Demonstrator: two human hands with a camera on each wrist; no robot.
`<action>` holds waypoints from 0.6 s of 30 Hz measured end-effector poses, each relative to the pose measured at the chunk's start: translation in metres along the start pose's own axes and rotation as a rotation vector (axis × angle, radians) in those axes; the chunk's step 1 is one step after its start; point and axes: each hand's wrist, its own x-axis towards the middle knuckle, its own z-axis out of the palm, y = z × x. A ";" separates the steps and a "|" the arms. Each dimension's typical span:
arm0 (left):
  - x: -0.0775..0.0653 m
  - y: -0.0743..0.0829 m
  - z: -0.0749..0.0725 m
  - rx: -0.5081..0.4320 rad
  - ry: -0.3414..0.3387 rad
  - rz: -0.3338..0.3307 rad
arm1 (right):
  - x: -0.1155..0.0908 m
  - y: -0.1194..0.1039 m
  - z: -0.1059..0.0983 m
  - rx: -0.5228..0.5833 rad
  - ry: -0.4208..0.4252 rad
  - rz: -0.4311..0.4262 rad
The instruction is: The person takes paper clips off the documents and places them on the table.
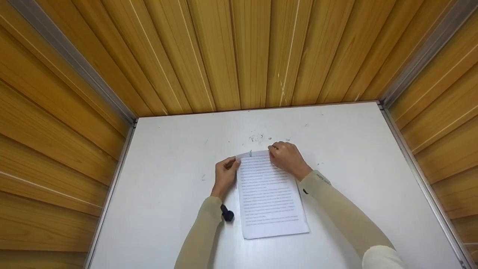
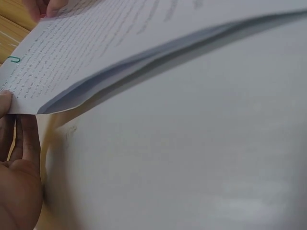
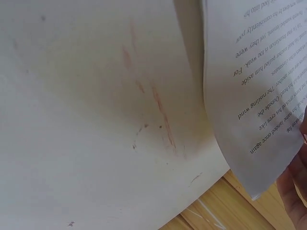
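Several printed sheets of paper (image 1: 270,201) lie in a stack at the middle of the white table, their top end raised. A green paper clip (image 2: 14,59) sits on the top edge, left of its middle. My left hand (image 1: 225,175) pinches the top left corner, thumb on the printed face and fingers beneath. At the top right, my right hand (image 1: 288,158) grips the edge, its fingertips partly hidden by the hand in the head view. Along the left side the sheets part slightly, as the left wrist view shows.
The white table (image 1: 168,157) bears dark scuffs beyond the sheets and reddish streaks in the right wrist view. Yellow wood-patterned panels (image 1: 250,56) rise at the back and both sides, with metal posts (image 1: 422,52) at the corners. A black strap mount (image 1: 227,213) sits on the left wrist.
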 end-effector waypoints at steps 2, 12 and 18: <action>0.000 0.000 0.000 -0.005 0.000 -0.003 | 0.000 0.001 0.000 0.025 0.001 0.015; 0.000 0.000 0.000 -0.003 0.003 -0.016 | 0.000 0.003 -0.004 0.102 -0.012 0.063; 0.000 0.000 -0.001 -0.005 0.010 -0.005 | -0.002 0.005 -0.006 0.228 -0.057 0.178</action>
